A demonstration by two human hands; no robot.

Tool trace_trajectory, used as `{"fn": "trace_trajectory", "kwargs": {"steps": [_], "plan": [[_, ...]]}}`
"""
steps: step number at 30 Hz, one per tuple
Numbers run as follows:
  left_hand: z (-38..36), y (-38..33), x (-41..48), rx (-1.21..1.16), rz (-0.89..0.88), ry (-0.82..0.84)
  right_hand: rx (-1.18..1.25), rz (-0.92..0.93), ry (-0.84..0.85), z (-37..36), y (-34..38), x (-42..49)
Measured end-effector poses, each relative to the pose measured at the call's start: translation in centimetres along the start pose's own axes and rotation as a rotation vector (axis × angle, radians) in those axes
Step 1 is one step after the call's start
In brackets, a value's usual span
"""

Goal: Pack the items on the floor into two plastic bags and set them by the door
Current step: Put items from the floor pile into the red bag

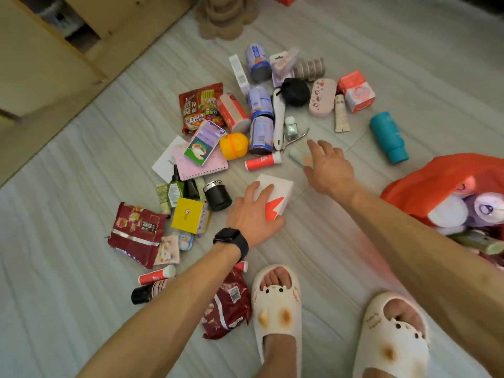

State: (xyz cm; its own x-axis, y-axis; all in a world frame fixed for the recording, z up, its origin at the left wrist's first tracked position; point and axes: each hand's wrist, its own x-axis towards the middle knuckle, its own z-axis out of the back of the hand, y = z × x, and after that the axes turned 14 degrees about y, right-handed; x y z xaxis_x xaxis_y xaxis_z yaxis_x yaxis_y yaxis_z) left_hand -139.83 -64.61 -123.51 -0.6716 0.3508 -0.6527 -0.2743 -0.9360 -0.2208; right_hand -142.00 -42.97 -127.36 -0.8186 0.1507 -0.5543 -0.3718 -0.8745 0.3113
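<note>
Near your feet, your left hand is gripping the white box; your right hand is reaching, fingers open, over a small tube. You are mid-collecting; next, both likely need lifting right into the orange bag.

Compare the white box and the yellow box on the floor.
The white box looks larger than the yellow box. The white box bears an orange mark; the yellow box has a small dark mark. The left hand grips the white box; the yellow box lies untouched beside a black jar. Both are rectangular packages.
</note>
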Motion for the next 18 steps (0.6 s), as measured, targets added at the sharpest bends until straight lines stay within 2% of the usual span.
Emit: {"fn": "trace_trajectory", "kwargs": {"steps": [3,8,12,15,18], "plan": [[1.4,0.4,-0.1,0.055,-0.001,-0.028,-0.090,-0.049,0.078,-1.3,-0.3,1.0],[2.2,1.7,-1.0,0.095,0.014,-0.003,0.051,-0.084,0.150,-4.9,-0.5,-1.5],[1.5,1.7,-1.5,0.104,-0.019,0.006,0.600,-0.036,0.277,-5.1,-1.1,-9.5],[1.5,-0.3,-1.6,0.098,-0.122,0.002,1.107,-0.017,0.243,-4.7,-3.3,-19.7],[1.9,-4.4,-2.5,0.097,-0.275,0.024,1.442,-0.053,0.152,-3.4,-6.9,-28.3]]}}
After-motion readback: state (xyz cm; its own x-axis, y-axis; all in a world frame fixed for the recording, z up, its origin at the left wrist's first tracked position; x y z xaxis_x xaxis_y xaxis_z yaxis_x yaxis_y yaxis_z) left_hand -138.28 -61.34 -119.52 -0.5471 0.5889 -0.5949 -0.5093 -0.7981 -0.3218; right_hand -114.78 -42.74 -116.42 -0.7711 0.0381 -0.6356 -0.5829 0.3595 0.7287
